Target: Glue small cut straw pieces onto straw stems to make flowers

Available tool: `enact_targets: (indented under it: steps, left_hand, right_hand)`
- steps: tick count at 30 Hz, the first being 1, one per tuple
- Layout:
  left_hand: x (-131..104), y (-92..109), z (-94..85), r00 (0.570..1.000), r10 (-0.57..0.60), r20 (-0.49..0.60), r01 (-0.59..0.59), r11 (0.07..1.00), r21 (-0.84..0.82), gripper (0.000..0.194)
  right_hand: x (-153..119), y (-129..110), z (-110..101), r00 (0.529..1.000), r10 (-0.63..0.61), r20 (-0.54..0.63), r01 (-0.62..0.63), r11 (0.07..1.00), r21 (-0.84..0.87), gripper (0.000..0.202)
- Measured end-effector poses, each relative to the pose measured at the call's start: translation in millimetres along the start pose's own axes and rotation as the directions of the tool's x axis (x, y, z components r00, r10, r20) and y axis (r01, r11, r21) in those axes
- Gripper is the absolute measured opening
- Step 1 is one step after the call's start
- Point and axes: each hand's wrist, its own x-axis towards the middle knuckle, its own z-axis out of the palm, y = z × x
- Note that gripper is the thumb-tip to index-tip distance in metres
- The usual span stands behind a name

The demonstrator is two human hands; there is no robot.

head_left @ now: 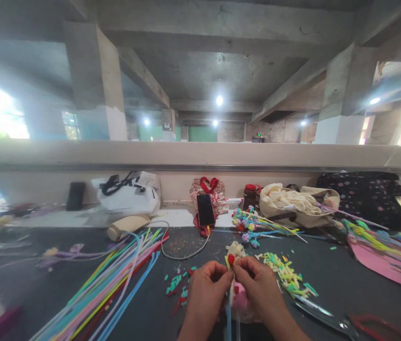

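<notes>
Both hands meet near the table's front edge. My left hand (pixel 209 289) pinches a light blue and yellow pipe-cleaner stem (pixel 229 315), which hangs down between the hands. At its top sits a small red fuzzy piece (pixel 231 259), touched by the fingertips of my right hand (pixel 257 284), whose thumb and forefinger are pressed together. Beneath the hands lies a pink and whitish item (pixel 240 299), partly hidden by them. Small green and red cut bits (pixel 175 283) lie left of my left hand, and yellow-green cut bits (pixel 286 272) right of my right hand.
Long coloured pipe cleaners (pixel 111 284) spread at the left. Scissors (pixel 323 315) with red handles lie at the front right. Farther back are a phone (pixel 205 210) with a cable, finished-looking fuzzy flowers (pixel 250 225), a white bag (pixel 129 196), a bottle (pixel 250 196) and a cream cloth bag (pixel 293 203).
</notes>
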Motion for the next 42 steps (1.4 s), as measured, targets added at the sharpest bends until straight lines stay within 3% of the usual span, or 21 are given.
enact_targets:
  steps: [14, 18, 21, 25, 29, 35, 42]
  left_hand:
    - [3, -4, 0.5, 1.000, 0.012, -0.004, -0.012, 0.999, 0.042, 0.017]
    - [6, -3, -4.9, 0.999, -0.031, 0.014, 0.032, 0.990, -0.136, 0.018]
    - [7, -2, -11.0, 0.992, -0.096, 0.086, 0.120, 0.935, -0.332, 0.023]
    - [3, -2, -13.3, 0.974, -0.135, 0.181, 0.208, 0.851, -0.483, 0.025]
    - [-2, -2, -9.4, 0.959, -0.195, 0.204, 0.277, 0.782, -0.558, 0.024]
    - [-2, -2, -7.2, 0.953, -0.195, 0.230, 0.292, 0.790, -0.539, 0.027]
    - [3, -9, -2.2, 0.969, -0.139, 0.205, 0.224, 0.844, -0.488, 0.031]
  right_hand:
    - [0, -3, 0, 1.000, 0.010, -0.018, -0.010, 1.000, -0.027, 0.030]
    - [-1, -6, -6, 0.999, 0.037, -0.013, -0.036, 0.996, 0.087, 0.034]
    - [-1, -6, -9, 0.998, 0.060, -0.033, -0.054, 0.984, 0.170, 0.034]
    - [-3, -6, -1, 0.994, 0.070, 0.085, -0.092, 0.952, 0.291, 0.033]
    - [-4, -5, 10, 0.987, 0.041, 0.156, -0.092, 0.937, 0.337, 0.032]
    - [-1, -3, 12, 0.981, 0.143, 0.131, -0.183, 0.906, 0.382, 0.037]
    - [-3, -12, 9, 0.986, 0.151, 0.076, -0.169, 0.916, 0.365, 0.026]
